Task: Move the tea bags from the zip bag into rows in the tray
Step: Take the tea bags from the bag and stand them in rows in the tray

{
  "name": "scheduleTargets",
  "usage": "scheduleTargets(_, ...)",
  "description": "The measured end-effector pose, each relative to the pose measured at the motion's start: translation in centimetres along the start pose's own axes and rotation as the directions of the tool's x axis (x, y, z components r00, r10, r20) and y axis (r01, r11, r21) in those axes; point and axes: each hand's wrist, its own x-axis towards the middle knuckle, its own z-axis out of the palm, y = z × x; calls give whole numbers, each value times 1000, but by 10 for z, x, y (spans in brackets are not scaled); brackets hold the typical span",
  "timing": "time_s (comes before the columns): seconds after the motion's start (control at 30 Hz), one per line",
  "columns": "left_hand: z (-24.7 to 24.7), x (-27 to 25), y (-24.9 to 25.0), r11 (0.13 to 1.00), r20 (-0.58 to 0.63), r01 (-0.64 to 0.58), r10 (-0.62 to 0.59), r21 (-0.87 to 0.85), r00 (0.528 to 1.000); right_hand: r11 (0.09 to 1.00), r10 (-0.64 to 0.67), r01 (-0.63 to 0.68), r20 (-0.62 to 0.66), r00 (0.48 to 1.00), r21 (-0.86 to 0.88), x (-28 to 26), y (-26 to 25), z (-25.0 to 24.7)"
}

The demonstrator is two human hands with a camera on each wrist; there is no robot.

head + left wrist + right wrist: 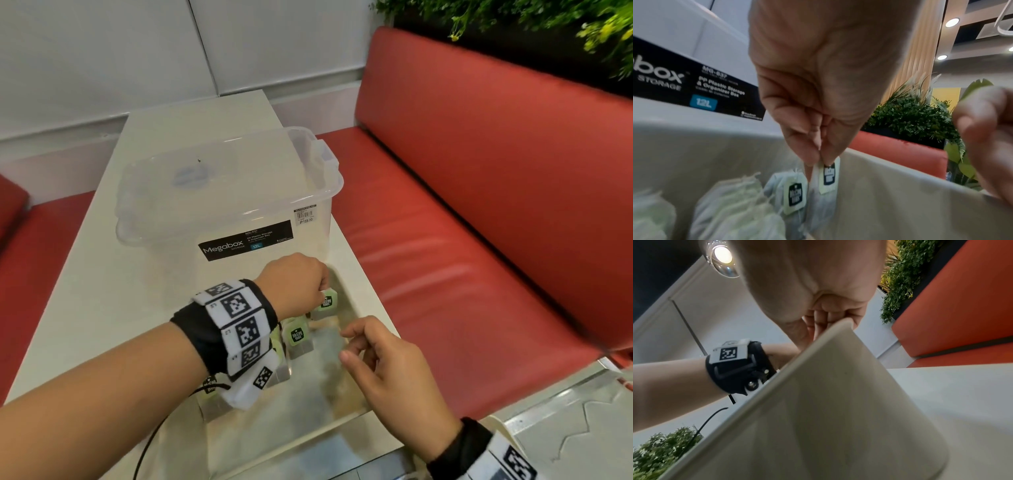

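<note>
Head view: tea bag [327,303] upright, tag up, pinched by left hand [294,281].

On the worktop [85,274] we have the storage box [222,192] at the far end and the tray [346,404] just before it, nearer us. Tea bags [297,337] stand in the tray along its left and far sides, with our left hand [291,281] over the far end and our right hand [387,370] at the right wall. A bench seat [479,240] runs along the worktop's right.
</note>
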Motion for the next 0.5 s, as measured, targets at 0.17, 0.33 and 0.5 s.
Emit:
scheduleTargets(0.17,18,13,4,996,32,73,-74,50,997,1000,1,-1,3,1000,-10,-2,0,3)
scheduleTargets(0.33,27,17,4,989,4,98,-99,107,995,1000,-3,4,19,1000,-24,-2,-1,3)
scheduleTargets(0.5,28,15,5,960,-15,139,-140,244,990,1000,-4,4,15,1000,-29,-3,-1,3)
